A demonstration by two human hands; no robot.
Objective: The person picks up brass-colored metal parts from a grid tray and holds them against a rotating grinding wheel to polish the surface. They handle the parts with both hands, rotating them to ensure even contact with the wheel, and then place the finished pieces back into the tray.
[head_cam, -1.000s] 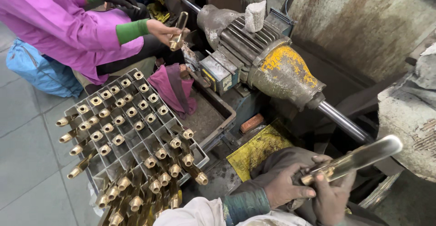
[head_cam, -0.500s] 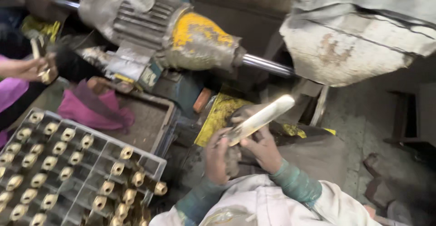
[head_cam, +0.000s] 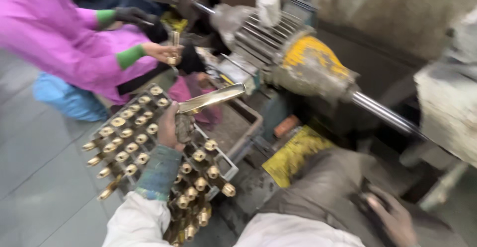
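My left hand is shut on a long polished brass piece, gripping its lower end so it slants up to the right. The hand hovers over a metal rack filled with several brass fittings standing on pegs. My right hand lies low at the right on my grey trouser leg, blurred, beside a dark patch; its fingers are unclear.
A grey and yellow polishing motor with a steel shaft stands behind. A co-worker in a pink top holds a small brass part at the left. A yellow pad and a metal tray lie below the motor.
Both hands held the brass piece near the shaft on the right. Now only my left hand carries it, moved left over the rack, and my right hand has dropped to my leg.
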